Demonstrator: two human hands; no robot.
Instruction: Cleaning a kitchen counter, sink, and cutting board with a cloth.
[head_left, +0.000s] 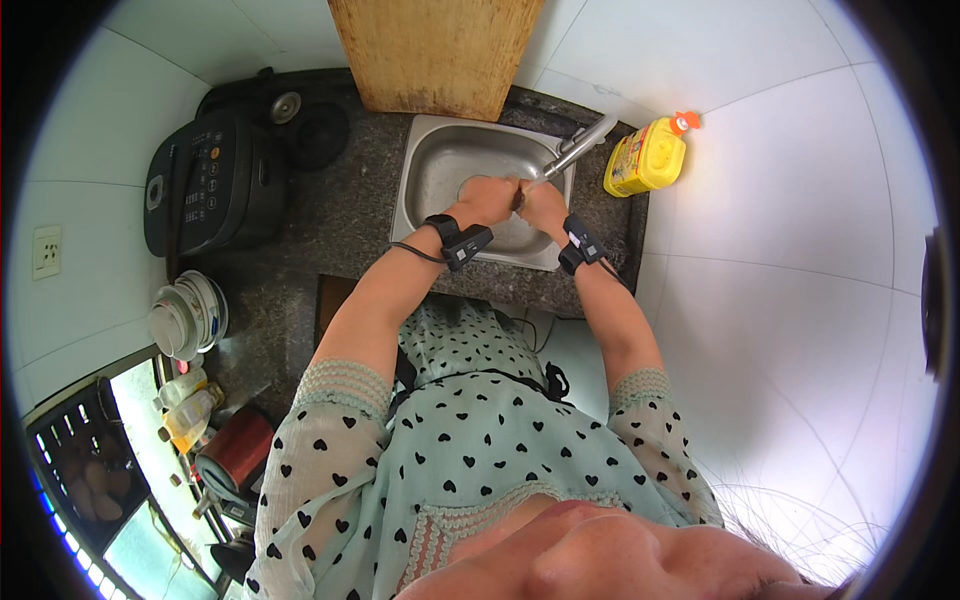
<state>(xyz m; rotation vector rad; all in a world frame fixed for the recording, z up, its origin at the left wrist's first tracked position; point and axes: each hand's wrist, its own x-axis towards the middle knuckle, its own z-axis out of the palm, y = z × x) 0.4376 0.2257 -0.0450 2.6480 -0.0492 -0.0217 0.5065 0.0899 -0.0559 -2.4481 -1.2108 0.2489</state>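
My left hand (487, 198) and my right hand (544, 208) meet over a stainless steel sink (435, 161), both with fingers curled. Between them is a small dark brown thing (517, 198), mostly hidden by the fingers; its kind I cannot tell. Both hands appear to grip it. The metal tap (577, 150) reaches in from the back right, its spout end close above my right hand. Whether water runs is not clear. A round, pale rim (466, 182) shows in the basin just behind my left hand, largely covered by it.
A wooden cutting board (435, 56) stands behind the sink. To the right is a yellow detergent bottle (645, 159) with an orange cap. Leftward on the dark stone counter (330, 210) are a black electric cooker (217, 184), stacked bowls (187, 315), several bottles (187, 409) and a red pot (236, 446).
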